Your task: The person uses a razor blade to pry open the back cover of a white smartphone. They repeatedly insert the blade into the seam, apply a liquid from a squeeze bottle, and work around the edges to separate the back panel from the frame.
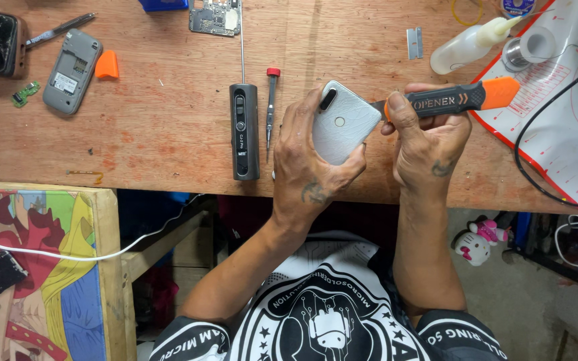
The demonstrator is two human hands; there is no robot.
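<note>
My left hand (306, 160) grips a white smartphone (342, 124), back side up, with its camera at the upper left, just above the wooden workbench (168, 127). My right hand (429, 144) holds an opening tool (456, 99) with a dark grip and orange ends. Its thin metal blade touches the phone's right edge at the seam. Fingers of both hands hide parts of the phone's edges.
A dark handheld device with an antenna (244, 130) and a red-capped screwdriver (271, 107) lie left of the phone. A grey phone shell (71, 70), orange pick (107, 65), circuit board (215, 17), squeeze bottle (469, 43), razor blade (415, 42) and a red-lined white mat (570, 127) with cables are also on the bench.
</note>
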